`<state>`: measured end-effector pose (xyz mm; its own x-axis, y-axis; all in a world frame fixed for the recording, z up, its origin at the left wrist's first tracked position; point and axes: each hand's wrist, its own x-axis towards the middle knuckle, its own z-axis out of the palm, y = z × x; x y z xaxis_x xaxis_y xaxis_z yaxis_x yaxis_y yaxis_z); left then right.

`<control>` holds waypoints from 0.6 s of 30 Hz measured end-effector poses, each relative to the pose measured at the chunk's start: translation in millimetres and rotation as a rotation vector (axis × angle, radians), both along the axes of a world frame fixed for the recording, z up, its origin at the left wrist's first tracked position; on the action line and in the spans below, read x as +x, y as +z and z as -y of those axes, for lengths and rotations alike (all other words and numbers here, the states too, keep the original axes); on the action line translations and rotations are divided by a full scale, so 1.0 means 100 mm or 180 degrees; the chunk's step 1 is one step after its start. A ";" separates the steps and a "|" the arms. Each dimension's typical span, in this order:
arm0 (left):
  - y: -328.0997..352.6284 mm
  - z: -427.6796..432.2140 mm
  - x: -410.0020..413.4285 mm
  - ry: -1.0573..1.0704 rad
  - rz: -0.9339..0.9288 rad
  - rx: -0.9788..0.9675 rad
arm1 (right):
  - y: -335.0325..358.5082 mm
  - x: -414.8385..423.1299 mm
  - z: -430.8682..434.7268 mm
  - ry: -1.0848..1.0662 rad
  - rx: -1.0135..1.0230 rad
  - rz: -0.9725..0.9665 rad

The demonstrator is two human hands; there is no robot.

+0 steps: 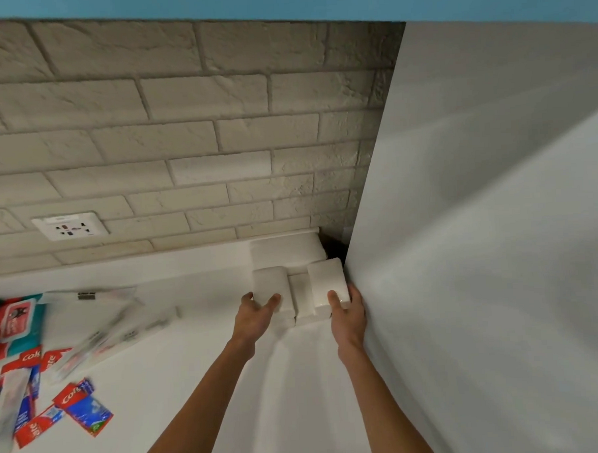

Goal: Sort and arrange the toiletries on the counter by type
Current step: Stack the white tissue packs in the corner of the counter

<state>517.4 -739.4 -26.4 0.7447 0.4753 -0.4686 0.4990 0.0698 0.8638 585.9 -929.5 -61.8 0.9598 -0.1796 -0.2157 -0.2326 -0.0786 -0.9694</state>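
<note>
The sorting looks partly done, with one group taking shape and the rest not yet touched. In the far right corner of the worktop [298, 397], where the brick wall [184, 135] meets a plain white panel [480, 252], plain white packs are being gathered. A larger white pack [285, 251] sits at the back against the wall and a middle pack [302, 294] lies in front of it. The left hand [257, 313] grips the left pack [267, 287], thumb and fingers [275, 300] curled over its near end. The right hand [347, 313] holds the right pack [327, 281] hard by the panel, with the thumb on top and the fingers wrapped round its side. Both packs stand touching or just beside the middle one, so this pile seems close to finished. Well apart on the left, the toothpaste sachets [86, 410], a wipes packet [17, 320] and some blurred clear-wrapped items [99, 324] lie mixed and overlapping. Judging by that heap, most of the sorting remains.
</note>
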 end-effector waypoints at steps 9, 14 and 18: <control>-0.04 0.06 0.12 0.0064 0.0219 -0.0250 | 0.04 0.08 -0.01 0.0319 -0.0200 -0.0040; -0.09 0.08 0.16 0.0087 0.0290 -0.0281 | 0.05 0.07 -0.07 0.0761 -0.0266 -0.0120; -0.12 0.08 0.16 0.0071 0.0328 -0.0311 | 0.06 0.08 -0.12 0.0988 -0.0376 -0.0129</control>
<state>533.7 -747.1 -38.2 0.7811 0.4480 -0.4350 0.4053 0.1663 0.8989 593.7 -918.0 -55.5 0.9637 0.0939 -0.2499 -0.2181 -0.2629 -0.9398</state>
